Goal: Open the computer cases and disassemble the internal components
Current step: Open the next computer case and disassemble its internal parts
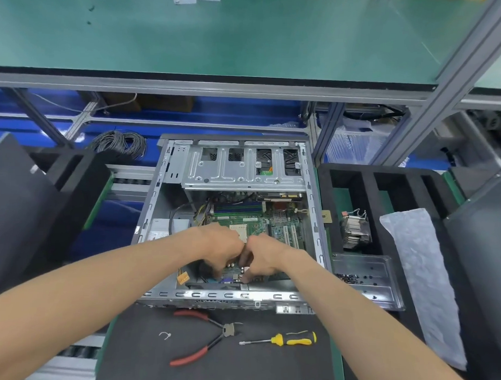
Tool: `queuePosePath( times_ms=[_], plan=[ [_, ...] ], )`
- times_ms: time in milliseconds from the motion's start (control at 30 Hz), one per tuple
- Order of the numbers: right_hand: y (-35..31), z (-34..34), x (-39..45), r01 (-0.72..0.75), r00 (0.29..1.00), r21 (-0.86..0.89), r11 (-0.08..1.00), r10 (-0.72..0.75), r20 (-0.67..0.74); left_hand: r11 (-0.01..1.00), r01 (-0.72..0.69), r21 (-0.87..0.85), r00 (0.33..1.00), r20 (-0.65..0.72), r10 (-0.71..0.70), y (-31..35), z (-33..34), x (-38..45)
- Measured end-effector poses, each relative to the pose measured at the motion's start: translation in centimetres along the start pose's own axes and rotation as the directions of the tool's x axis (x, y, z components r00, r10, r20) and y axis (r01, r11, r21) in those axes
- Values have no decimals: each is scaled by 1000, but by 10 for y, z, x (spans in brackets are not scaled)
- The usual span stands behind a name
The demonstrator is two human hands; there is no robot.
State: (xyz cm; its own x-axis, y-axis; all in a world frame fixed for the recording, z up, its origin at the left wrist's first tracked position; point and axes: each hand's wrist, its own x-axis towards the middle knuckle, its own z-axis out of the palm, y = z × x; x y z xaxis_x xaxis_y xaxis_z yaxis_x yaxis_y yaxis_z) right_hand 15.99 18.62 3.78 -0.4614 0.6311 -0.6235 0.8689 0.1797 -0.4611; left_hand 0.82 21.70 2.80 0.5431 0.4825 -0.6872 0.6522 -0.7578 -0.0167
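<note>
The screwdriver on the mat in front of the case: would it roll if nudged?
Probably somewhat: the screwdriver has a rounded yellow and black handle and lies free on the flat black mat. It looks stiff and light. The thin shaft gives little resistance.

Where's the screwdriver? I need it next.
The screwdriver lies on the black mat in front of the open case, right of the red-handled pliers.

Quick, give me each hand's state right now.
Left hand: fingers curled down onto the motherboard inside the open case; what it grips is hidden.
Right hand: fingertips pinching something small at the board's near edge; cannot tell what.
</note>
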Motion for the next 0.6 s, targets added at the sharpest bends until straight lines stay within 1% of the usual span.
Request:
queuePosePath(
  times_ms=[133,300,533,600],
  plan=[
    [0,1,-1,17,1000,-44,999,-17,3,1000,25,-18,999,-21,-26,2,4,-2],
    [-2,2,-4,41,999,-89,995,-40,13,1000,-23,6,1000,-4,23,7,4,1],
    [-5,2,-5,3,999,-79,997,0,40,987,27,-160,999,27,-23,2,7,4],
    [-6,3,-5,-1,999,-87,996,5,44,985,26,-170,1000,8,-25,3,8,4]
  ],
)
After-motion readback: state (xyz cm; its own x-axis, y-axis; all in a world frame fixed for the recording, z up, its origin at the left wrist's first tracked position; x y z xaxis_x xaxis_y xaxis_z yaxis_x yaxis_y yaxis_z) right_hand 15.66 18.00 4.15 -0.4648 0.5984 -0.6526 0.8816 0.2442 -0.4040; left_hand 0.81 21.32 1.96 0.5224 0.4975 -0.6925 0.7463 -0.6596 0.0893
